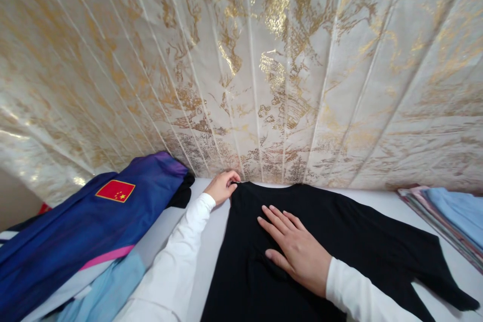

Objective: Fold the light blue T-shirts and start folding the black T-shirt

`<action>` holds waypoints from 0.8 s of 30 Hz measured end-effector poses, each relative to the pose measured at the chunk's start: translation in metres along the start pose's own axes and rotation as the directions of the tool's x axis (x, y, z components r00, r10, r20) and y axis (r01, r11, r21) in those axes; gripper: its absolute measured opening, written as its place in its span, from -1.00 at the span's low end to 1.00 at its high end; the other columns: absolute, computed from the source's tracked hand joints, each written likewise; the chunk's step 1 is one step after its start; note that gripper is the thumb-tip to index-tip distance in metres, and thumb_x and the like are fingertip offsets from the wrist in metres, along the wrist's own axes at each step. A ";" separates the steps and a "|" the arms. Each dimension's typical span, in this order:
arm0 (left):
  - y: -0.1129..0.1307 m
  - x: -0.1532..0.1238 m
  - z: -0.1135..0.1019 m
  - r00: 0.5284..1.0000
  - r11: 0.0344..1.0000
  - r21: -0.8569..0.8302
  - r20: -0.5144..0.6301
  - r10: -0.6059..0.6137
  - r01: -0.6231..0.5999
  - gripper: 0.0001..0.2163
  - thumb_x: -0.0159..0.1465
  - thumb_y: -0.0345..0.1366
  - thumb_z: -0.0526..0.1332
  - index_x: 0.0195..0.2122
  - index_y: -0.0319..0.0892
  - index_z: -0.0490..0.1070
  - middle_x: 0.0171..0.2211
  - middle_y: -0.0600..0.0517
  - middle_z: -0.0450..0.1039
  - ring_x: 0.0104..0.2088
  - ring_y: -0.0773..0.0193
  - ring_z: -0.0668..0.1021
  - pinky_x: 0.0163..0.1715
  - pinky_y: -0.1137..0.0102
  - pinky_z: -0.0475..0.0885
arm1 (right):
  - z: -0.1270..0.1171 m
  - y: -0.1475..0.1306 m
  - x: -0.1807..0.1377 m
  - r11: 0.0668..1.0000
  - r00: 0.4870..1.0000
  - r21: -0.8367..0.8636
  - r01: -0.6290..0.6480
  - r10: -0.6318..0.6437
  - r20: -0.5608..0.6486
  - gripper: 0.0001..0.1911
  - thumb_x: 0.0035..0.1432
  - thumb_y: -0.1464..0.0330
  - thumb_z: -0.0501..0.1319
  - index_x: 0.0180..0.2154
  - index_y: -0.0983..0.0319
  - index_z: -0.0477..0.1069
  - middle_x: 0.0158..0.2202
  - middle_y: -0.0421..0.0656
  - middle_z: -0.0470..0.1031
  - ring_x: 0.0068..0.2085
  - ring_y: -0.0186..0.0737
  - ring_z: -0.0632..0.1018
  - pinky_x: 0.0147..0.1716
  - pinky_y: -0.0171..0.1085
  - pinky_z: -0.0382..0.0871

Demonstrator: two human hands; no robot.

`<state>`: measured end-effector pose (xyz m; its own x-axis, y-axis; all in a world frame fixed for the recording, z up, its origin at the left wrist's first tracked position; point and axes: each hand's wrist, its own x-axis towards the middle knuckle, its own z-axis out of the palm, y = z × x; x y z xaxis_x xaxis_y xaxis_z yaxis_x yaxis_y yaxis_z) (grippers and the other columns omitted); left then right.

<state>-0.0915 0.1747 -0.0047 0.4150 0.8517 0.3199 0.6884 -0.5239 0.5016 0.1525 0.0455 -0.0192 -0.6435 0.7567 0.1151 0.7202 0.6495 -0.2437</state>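
Note:
A black long-sleeved top (362,231) lies spread on a white surface, its neckline at the far edge and one sleeve reaching out to the right. My left hand (222,187) pinches the garment at its upper left corner, close to the neckline. My right hand (296,246) rests flat on the chest of the top, fingers stretched out and pointing to the upper left. Some small creases run through the cloth below my right fingers. The lower part of the top is cut off by the bottom of the view.
At the left lies a heap of clothes with a blue jacket (113,231) bearing a red flag patch (115,191) and a light blue garment (109,287). Folded clothes (453,216) are stacked at the right. A gold-patterned curtain (241,70) hangs along the back edge.

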 end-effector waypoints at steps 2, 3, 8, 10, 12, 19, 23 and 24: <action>0.001 0.002 0.000 1.000 0.999 0.031 -0.014 0.026 -0.026 -0.83 0.14 -0.55 0.12 -0.33 -0.17 0.39 -0.39 0.09 0.37 -0.35 0.30 0.43 -0.24 0.40 0.34 | -0.001 0.001 -0.001 1.000 1.000 -0.003 -0.013 0.013 0.000 -0.40 0.25 0.18 0.04 0.27 0.20 0.05 0.33 -0.03 -0.12 0.32 -0.02 0.00 0.22 0.08 0.01; 0.002 0.003 0.001 0.999 0.998 0.044 -0.023 0.039 -0.038 -0.83 0.16 -0.55 0.10 -0.34 -0.17 0.40 -0.36 0.07 0.37 -0.30 0.28 0.44 -0.19 0.40 0.33 | -0.002 0.001 -0.001 1.000 1.000 -0.008 -0.022 0.022 0.003 -0.39 0.25 0.16 0.04 0.27 0.20 0.05 0.33 -0.02 -0.12 0.31 -0.02 0.00 0.22 0.08 0.01; 0.005 0.009 0.006 0.998 0.992 0.111 -0.022 0.056 -0.054 -0.88 0.27 -0.51 0.10 -0.32 -0.21 0.40 -0.27 0.03 0.40 -0.17 0.25 0.46 -0.09 0.29 0.34 | -0.001 0.003 -0.001 0.997 0.998 -0.039 -0.066 0.066 -0.004 -0.32 0.23 0.09 0.05 0.27 0.27 0.03 0.33 0.04 -0.13 0.31 0.02 0.00 0.22 0.09 0.02; 0.004 0.009 0.006 0.999 0.989 0.142 0.006 0.045 -0.046 -0.93 0.29 -0.45 0.14 -0.31 -0.24 0.40 -0.25 0.03 0.41 -0.18 0.24 0.47 -0.11 0.24 0.37 | 0.000 0.004 -0.001 0.996 0.998 -0.048 -0.069 0.069 -0.007 -0.31 0.23 0.07 0.04 0.27 0.29 0.03 0.33 0.03 -0.13 0.31 0.02 0.01 0.22 0.09 0.02; 0.002 0.008 0.006 0.999 0.984 0.173 0.037 0.027 -0.033 -0.93 0.31 -0.39 0.16 -0.29 -0.24 0.41 -0.23 0.02 0.43 -0.18 0.24 0.48 -0.11 0.22 0.39 | 0.001 0.004 -0.001 0.996 0.998 -0.058 -0.068 0.068 -0.006 -0.30 0.23 0.05 0.02 0.27 0.30 0.02 0.33 0.02 -0.13 0.31 0.01 0.01 0.22 0.08 0.02; 0.002 0.006 0.003 0.984 0.950 0.307 0.139 -0.109 0.062 -0.85 0.32 -0.27 0.18 -0.17 -0.24 0.41 -0.16 -0.02 0.43 -0.21 0.25 0.51 -0.19 0.24 0.46 | 0.004 0.011 -0.001 0.992 0.996 -0.093 -0.081 0.079 -0.033 -0.28 0.24 0.02 -0.01 0.27 0.32 0.02 0.33 0.03 -0.11 0.31 0.00 0.03 0.22 0.05 0.04; 0.009 0.005 0.010 0.974 0.897 0.408 0.074 -0.215 0.167 -0.82 0.33 -0.25 0.17 -0.11 -0.23 0.39 -0.13 -0.03 0.42 -0.18 0.22 0.51 -0.18 0.22 0.46 | 0.009 0.012 -0.002 0.991 0.995 -0.109 -0.082 0.074 -0.074 -0.27 0.23 0.01 0.00 0.27 0.32 0.03 0.32 0.04 -0.08 0.30 0.00 0.05 0.22 0.04 0.05; 0.012 0.005 0.012 0.971 0.883 0.429 0.052 -0.232 0.188 -0.82 0.33 -0.25 0.16 -0.11 -0.22 0.39 -0.12 -0.03 0.42 -0.18 0.22 0.51 -0.18 0.22 0.45 | 0.010 0.012 -0.003 0.990 0.994 -0.115 -0.084 0.075 -0.081 -0.26 0.22 0.00 -0.01 0.27 0.32 0.03 0.32 0.05 -0.07 0.31 0.01 0.05 0.22 0.04 0.05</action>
<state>-0.0737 0.1730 -0.0065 0.2743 0.9495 0.1524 0.9415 -0.2974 0.1585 0.1606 0.0506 -0.0325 -0.5651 0.8065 0.1738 0.7965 0.5882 -0.1401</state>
